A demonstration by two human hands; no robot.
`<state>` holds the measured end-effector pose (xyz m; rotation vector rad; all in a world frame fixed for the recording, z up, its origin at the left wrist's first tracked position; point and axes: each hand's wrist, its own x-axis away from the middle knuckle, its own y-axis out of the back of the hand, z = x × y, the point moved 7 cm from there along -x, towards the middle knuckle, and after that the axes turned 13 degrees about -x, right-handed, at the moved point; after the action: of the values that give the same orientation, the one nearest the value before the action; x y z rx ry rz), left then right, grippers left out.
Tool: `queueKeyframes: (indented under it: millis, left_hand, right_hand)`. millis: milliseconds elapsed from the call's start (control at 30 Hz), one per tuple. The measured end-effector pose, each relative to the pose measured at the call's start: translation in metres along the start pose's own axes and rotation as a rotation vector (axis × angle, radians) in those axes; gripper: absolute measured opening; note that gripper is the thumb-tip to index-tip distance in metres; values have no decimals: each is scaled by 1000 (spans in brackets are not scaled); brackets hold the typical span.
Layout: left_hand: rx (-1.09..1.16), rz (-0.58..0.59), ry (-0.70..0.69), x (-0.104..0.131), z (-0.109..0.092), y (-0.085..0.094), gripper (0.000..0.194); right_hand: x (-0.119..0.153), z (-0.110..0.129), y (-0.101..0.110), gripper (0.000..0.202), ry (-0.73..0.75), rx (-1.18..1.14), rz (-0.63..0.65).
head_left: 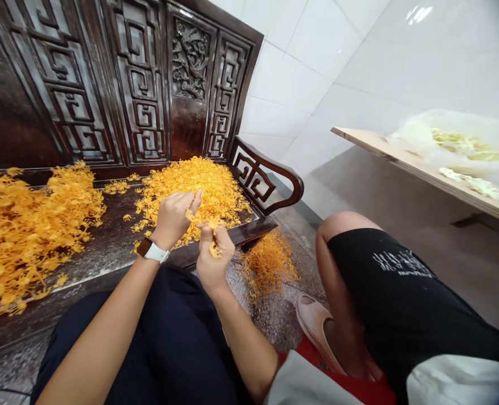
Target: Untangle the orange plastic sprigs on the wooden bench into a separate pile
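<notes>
Small orange plastic-looking pieces with thin prongs form a heap (198,183) on the right of a dark wooden bench and a larger heap (34,219) on the left. My left hand (174,218), with a white-strapped watch (153,251) at the wrist, is curled at the front of the right heap. A bit of orange shows at its fingers. Just right of it, my right hand (215,259) pinches an orange piece (215,230) between thumb and fingers. The two hands are close together.
The carved bench back and curved armrest (274,180) rise beyond the heaps. An orange tangle (268,264) lies on the floor. A seated person's leg in black shorts (384,281) is at the right, below a board (405,160) holding a plastic bag.
</notes>
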<state>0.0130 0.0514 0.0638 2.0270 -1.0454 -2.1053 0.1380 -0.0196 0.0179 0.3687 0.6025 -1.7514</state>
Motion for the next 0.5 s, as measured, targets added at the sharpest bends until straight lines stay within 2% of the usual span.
queueKeyframes:
  millis: [67, 133, 300, 400, 433, 500]
  left_hand:
    - [57, 10, 56, -1, 7, -1, 50]
    - [78, 18, 90, -1, 13, -1, 51]
    - [119, 40, 52, 1, 5, 2, 49]
    - [140, 65, 43, 0, 5, 0, 48]
    - [136, 82, 71, 0, 12, -2, 49]
    - [96, 95, 209, 0, 40, -5, 53]
  right_hand:
    - [9, 20, 1, 31, 68, -34, 60]
    - [18, 32, -1, 27, 78, -96, 173]
    - [26, 41, 4, 29, 68, -99, 299]
    - [39, 44, 9, 31, 94, -53, 427]
    - [51, 46, 7, 32, 113, -43, 545]
    - [90, 49, -2, 35, 141, -5, 908]
